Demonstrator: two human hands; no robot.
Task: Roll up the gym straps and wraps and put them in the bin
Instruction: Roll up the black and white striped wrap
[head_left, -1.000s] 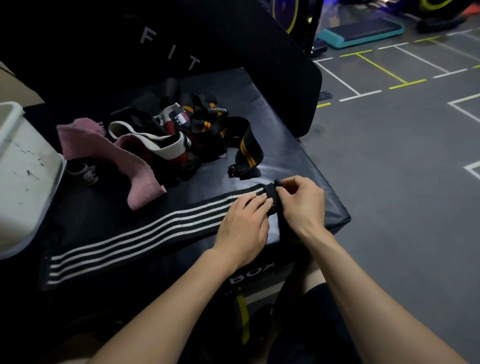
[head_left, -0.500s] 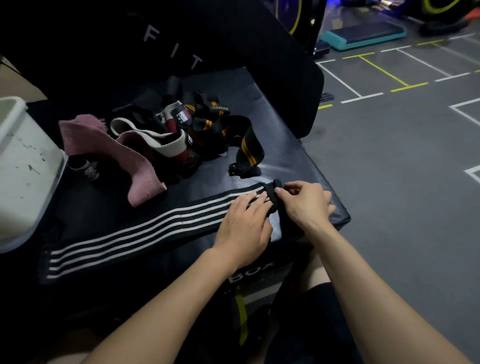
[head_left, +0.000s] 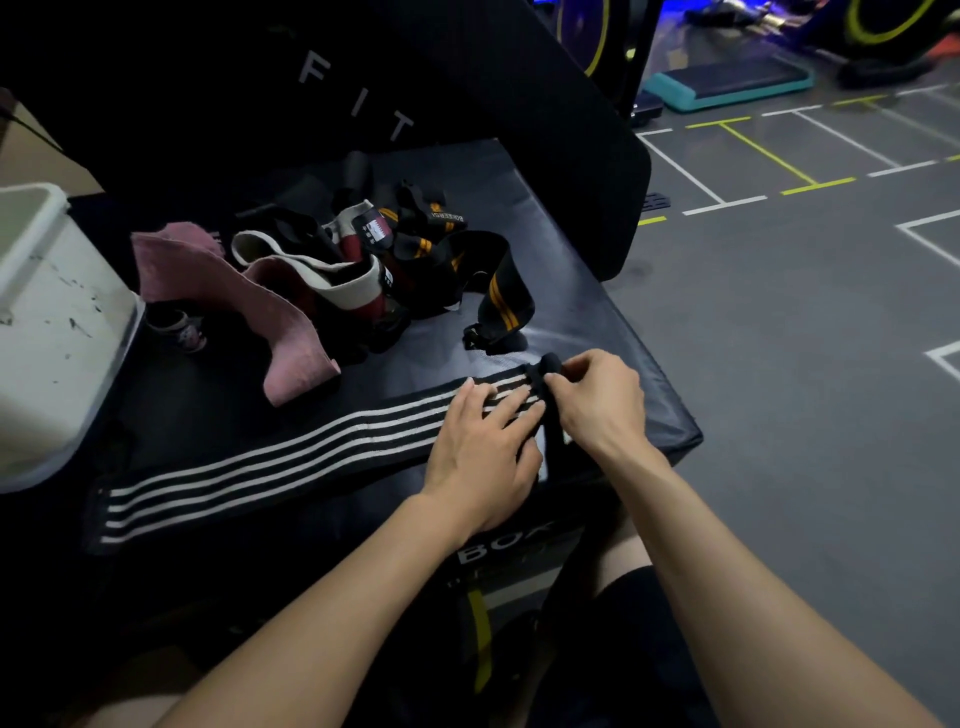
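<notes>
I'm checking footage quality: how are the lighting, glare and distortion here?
Head view: dim overall, with the striped wrap readable by its white lines; a soft sheen on the black box top; wide-angle bending of the floor lines; both hands sharp, without motion blur.

A long black elastic wrap (head_left: 291, 457) bearing four white lengthwise stripes crosses the lower left of the frame. Above it lie a dusty pink cloth wrap (head_left: 280, 322), a cream-and-maroon strap (head_left: 332, 275) and a black strap with paired orange stripes (head_left: 501, 301). The scuffed white plastic bin (head_left: 47, 332) fills the left edge. The grey floor (head_left: 779, 322) carries white and yellow lines.
</notes>
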